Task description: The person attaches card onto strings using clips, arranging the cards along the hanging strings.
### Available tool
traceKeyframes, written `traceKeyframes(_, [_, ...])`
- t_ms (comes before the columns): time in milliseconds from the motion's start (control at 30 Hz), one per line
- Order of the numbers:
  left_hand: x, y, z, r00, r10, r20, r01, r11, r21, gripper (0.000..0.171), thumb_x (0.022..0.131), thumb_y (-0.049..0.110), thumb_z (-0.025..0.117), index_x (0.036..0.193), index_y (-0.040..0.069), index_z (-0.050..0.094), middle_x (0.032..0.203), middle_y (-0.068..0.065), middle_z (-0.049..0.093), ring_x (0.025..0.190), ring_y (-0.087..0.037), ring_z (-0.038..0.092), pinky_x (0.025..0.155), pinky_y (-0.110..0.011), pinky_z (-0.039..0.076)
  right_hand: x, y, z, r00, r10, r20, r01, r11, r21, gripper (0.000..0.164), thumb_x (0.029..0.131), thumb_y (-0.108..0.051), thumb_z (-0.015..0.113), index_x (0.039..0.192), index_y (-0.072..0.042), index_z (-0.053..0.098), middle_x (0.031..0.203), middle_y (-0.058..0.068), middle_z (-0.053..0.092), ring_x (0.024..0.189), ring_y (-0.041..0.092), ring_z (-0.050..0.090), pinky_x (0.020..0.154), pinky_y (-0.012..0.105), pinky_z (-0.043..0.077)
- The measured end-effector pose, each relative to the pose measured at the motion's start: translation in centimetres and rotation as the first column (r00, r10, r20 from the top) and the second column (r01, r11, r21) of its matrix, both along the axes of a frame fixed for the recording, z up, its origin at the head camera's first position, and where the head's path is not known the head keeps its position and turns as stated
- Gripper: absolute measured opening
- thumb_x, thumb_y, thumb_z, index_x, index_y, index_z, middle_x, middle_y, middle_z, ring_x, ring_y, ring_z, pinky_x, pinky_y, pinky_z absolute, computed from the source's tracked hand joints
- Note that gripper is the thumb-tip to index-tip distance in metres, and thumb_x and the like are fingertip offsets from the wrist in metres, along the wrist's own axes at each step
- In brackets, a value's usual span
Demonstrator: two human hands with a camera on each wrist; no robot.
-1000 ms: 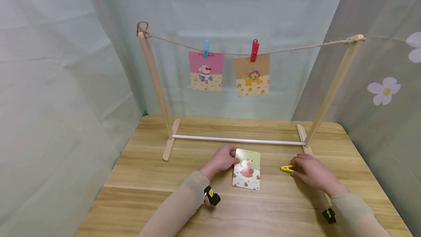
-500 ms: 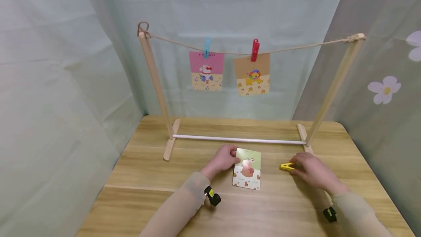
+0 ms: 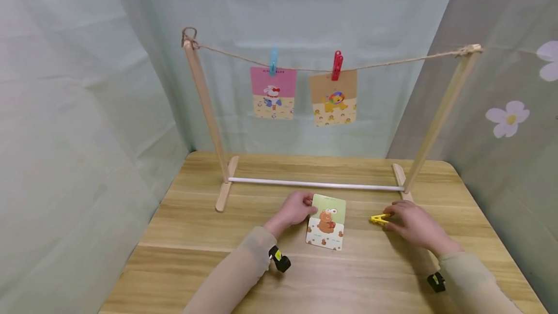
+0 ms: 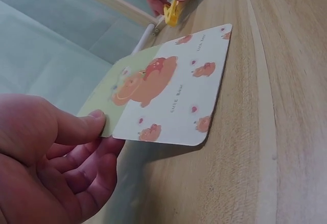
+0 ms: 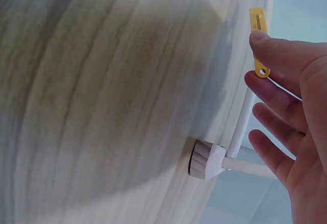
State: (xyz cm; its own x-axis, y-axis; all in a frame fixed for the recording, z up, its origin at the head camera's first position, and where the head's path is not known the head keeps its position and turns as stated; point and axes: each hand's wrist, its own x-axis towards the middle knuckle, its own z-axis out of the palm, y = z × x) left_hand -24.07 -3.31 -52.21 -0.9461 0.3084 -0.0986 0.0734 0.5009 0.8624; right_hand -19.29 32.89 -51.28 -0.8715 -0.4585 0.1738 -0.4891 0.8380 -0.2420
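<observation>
My left hand point(image 3: 295, 208) pinches a card point(image 3: 326, 222) by its left edge between thumb and fingers. The card is green above and white below, with a brown bear printed on it. In the left wrist view the card point(image 4: 158, 91) is tilted, with a shadow on the wood under its near edge. To the right, my right hand point(image 3: 411, 222) holds a yellow clothespin point(image 3: 380, 219) between thumb and fingers. The right wrist view shows the thumb on the clothespin point(image 5: 259, 43), its holed end at the index finger and the other fingers spread loosely.
Behind the hands stands a wooden frame point(image 3: 440, 120) with a white crossbar point(image 3: 314, 184) low across the table point(image 3: 174, 265). From its twine point(image 3: 392, 63) hang a pink rabbit card point(image 3: 273, 93), held by a blue clothespin point(image 3: 273, 62), and an orange lion card point(image 3: 333, 98), held by a red clothespin point(image 3: 337, 66).
The bear card has tilted a little in my left hand, and the glare on it is gone. The yellow clothespin has risen slightly in the view with my right hand.
</observation>
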Motion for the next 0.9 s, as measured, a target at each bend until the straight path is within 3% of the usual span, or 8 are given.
traceKeyframes(100, [0.2, 0.0, -0.1, 0.999, 0.008, 0.036, -0.009, 0.999, 0.032, 0.014, 0.096, 0.001, 0.078, 0.109, 0.004, 0.077, 0.090, -0.002, 0.063, 0.075, -0.013, 0.058, 0.064, -0.026, 0.052, 0.1, 0.1, 0.0, 1.000, 0.008, -0.013, -0.008, 1.000, -0.003, 0.029, 0.089, -0.022, 0.089, 0.113, -0.009, 0.078, 0.112, 0.008, 0.074, 0.108, 0.033, 0.069, 0.095, 0.056, 0.057])
traceKeyframes(267, [0.2, 0.2, 0.1, 0.994, 0.024, 0.106, -0.033, 0.996, 0.081, 0.023, 0.099, 0.002, 0.075, 0.122, 0.002, 0.075, 0.091, -0.003, 0.066, 0.060, -0.014, 0.059, 0.053, -0.027, 0.055, 0.0, 0.1, 0.4, 0.998, 0.017, -0.056, -0.017, 1.000, -0.001, 0.027, 0.089, -0.018, 0.088, 0.113, -0.008, 0.078, 0.108, 0.005, 0.073, 0.102, 0.029, 0.069, 0.088, 0.053, 0.059])
traceKeyframes(633, [0.4, 0.3, 0.7, 0.992, 0.048, 0.117, -0.061, 0.992, 0.109, 0.036, 0.101, 0.005, 0.073, 0.136, -0.002, 0.064, 0.096, -0.005, 0.073, 0.060, -0.018, 0.063, 0.057, -0.035, 0.060, 0.0, 0.3, 1.1, 0.997, 0.001, -0.080, -0.003, 1.000, -0.026, 0.028, 0.091, -0.017, 0.087, 0.115, -0.008, 0.077, 0.111, 0.007, 0.073, 0.107, 0.033, 0.069, 0.092, 0.055, 0.058])
traceKeyframes(900, [0.5, 0.8, 0.5, 0.992, 0.053, 0.117, -0.074, 0.980, 0.185, 0.028, 0.101, 0.006, 0.074, 0.127, 0.000, 0.068, 0.094, -0.005, 0.075, 0.061, -0.016, 0.063, 0.061, -0.037, 0.061, 0.4, 0.8, 1.4, 0.996, -0.031, -0.088, 0.025, 0.997, -0.073, 0.027, 0.089, -0.015, 0.088, 0.113, -0.008, 0.076, 0.113, 0.011, 0.074, 0.123, 0.047, 0.063, 0.104, 0.064, 0.050])
